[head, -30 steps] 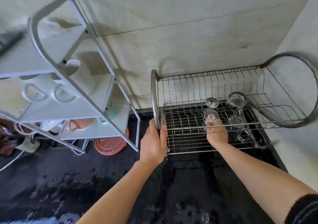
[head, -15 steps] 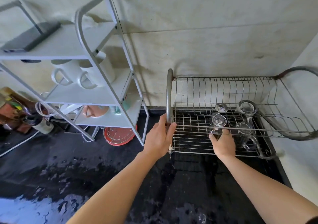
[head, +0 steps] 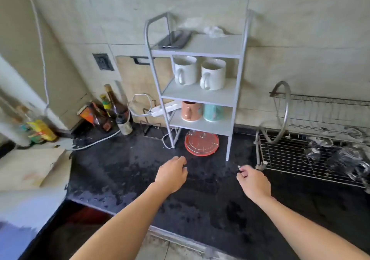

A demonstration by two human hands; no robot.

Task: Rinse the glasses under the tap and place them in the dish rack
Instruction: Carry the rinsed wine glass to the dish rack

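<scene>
The wire dish rack [head: 284,155] stands at the right on the wet black counter [head: 140,175]. Several clear glasses [head: 340,157] sit in it, blurred by motion. My left hand [head: 172,173] hovers over the counter in front of the white shelf unit, fingers loosely curled and holding nothing. My right hand [head: 253,181] hangs just left of the rack's front corner, fingers loosely curled, also empty. No tap is in view.
A white shelf unit [head: 198,91] holds a phone [head: 174,39], two white mugs [head: 200,72], a pink and a teal cup. A red lid [head: 201,142] lies under it. Bottles [head: 114,109] and a power strip [head: 164,107] stand behind, a cutting board [head: 30,165] at the left.
Both hands have left the dish rack and drawn back over the counter. My view has swung left, so the rack now sits at the right edge.
</scene>
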